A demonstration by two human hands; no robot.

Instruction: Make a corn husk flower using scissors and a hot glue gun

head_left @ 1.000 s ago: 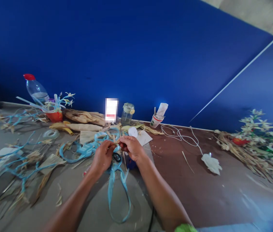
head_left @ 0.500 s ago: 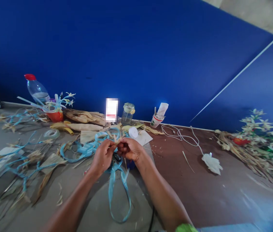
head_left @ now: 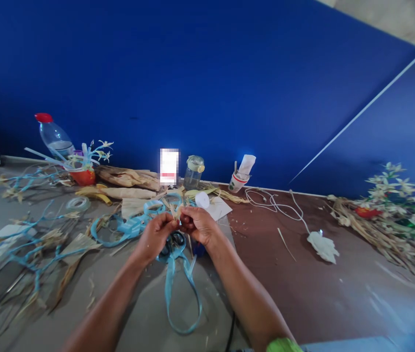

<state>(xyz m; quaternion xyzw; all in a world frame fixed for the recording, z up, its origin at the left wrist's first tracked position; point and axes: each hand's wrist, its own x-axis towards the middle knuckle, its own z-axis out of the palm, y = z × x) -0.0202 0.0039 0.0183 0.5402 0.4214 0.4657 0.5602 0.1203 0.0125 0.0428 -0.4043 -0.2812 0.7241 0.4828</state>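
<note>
Pinched between my two hands is a small pale flower of dried husk [head_left: 175, 211], its pointed petals showing above the fingertips. My left hand [head_left: 157, 235] grips it low on the left side. From the right, my right hand [head_left: 200, 225] closes its thumb and fingers on it, and the fingertips of both hands nearly meet. Just below them lie dark scissor handles [head_left: 178, 239], partly covered. A light blue ribbon [head_left: 168, 288] hangs in a loop toward me, and more blue ribbon [head_left: 133, 226] lies coiled left of my hands.
Blue-wrapped stems [head_left: 36, 261] and dried husks [head_left: 128, 177] spread over the left side. A red-capped bottle [head_left: 54, 134], a clear jar [head_left: 194, 173] and a paper cup [head_left: 238, 182] stand along the blue partition. A white cable [head_left: 284, 206] and dried flower bunch [head_left: 369, 234] lie right.
My hands have shifted slightly, with the left fingers a little lower on the husk flower. More of the scissor handles shows beneath them. The view has tilted slightly.
</note>
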